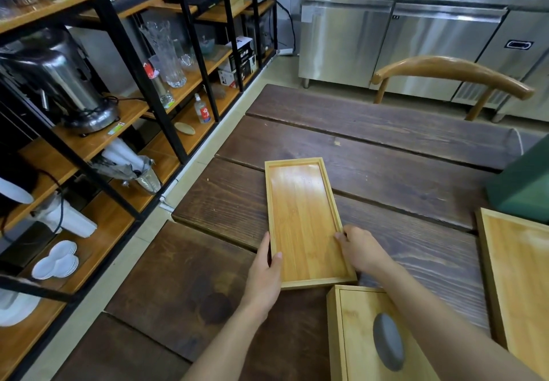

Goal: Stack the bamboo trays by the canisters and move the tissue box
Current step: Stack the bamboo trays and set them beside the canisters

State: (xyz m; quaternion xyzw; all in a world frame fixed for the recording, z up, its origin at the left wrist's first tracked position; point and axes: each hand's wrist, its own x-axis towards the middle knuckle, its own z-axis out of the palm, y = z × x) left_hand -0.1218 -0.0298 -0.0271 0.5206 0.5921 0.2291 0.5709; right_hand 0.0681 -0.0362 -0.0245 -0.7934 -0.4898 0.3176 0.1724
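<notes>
A narrow bamboo tray (303,217) lies lengthwise on the dark wooden table (386,131). My left hand (266,270) grips its near left rim, thumb inside the tray. On the near right rim rests my right hand (361,250), fingers curled over the edge. A bamboo tissue box (365,336) with a dark oval slot stands just in front of the tray, partly under my right forearm. A second, larger bamboo tray (517,276) lies at the right edge of view. No canisters are in view.
A dark green box (525,184) stands at the right, behind the larger tray. A curved wooden chair back (451,71) is at the table's far side. Black-framed shelves (124,53) with glassware, plates and a metal appliance line the left.
</notes>
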